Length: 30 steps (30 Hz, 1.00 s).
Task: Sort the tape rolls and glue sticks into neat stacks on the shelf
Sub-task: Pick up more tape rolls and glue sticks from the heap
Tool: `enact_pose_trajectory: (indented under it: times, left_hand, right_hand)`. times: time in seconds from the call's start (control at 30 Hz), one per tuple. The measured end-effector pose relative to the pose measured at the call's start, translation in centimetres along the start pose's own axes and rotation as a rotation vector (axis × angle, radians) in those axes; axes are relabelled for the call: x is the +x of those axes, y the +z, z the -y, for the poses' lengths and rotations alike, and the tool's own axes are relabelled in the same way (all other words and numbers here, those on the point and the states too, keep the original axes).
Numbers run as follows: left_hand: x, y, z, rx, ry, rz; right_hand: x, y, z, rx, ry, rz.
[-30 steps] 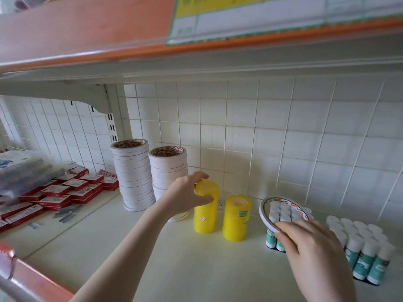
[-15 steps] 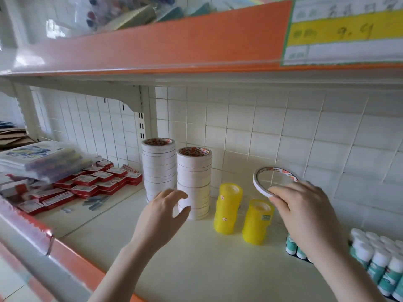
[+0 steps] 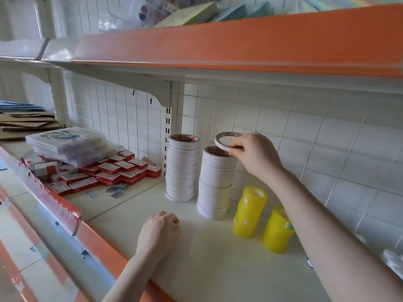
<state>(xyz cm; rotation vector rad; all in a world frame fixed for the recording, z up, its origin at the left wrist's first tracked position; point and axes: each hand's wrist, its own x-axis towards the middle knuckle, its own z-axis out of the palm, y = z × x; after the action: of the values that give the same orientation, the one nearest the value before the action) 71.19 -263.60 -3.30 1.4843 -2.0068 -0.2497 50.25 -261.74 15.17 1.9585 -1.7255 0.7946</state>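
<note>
Shelf (image 3: 218,269) looks mostly sorted already: two tall white tape stacks (image 3: 182,168) and two short yellow tape stacks (image 3: 249,212) standing upright. The glue sticks are barely in view at the right edge, so can't judge those. Right hand (image 3: 255,155) pinches a thin tape roll (image 3: 226,140), tilted just above the shorter white stack. Left hand (image 3: 160,231) rests on the shelf, fingers curled, empty.

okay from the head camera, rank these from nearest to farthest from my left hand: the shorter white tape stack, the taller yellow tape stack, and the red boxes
From the left hand:
1. Shorter white tape stack, just ahead and to the right.
2. Taller yellow tape stack, farther right.
3. Red boxes, behind and to the left, past the shelf divider.
</note>
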Motion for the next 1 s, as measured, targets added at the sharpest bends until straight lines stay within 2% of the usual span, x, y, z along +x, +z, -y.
enact_pose_trajectory:
  times: [0.17,0.37,1.0]
  left_hand:
    - [0.1,0.5,0.4,0.011,0.028,-0.012]
    - [0.2,0.9,0.6,0.013,0.056,-0.030]
    - [0.4,1.3,1.0,0.018,0.057,-0.023]
  right_hand:
    - [1.3,1.2,0.5,0.057,0.047,0.118]
    - [1.4,1.9,0.9,0.097,0.086,0.170]
    - [1.4,2.3,0.6,0.208,0.125,0.193]
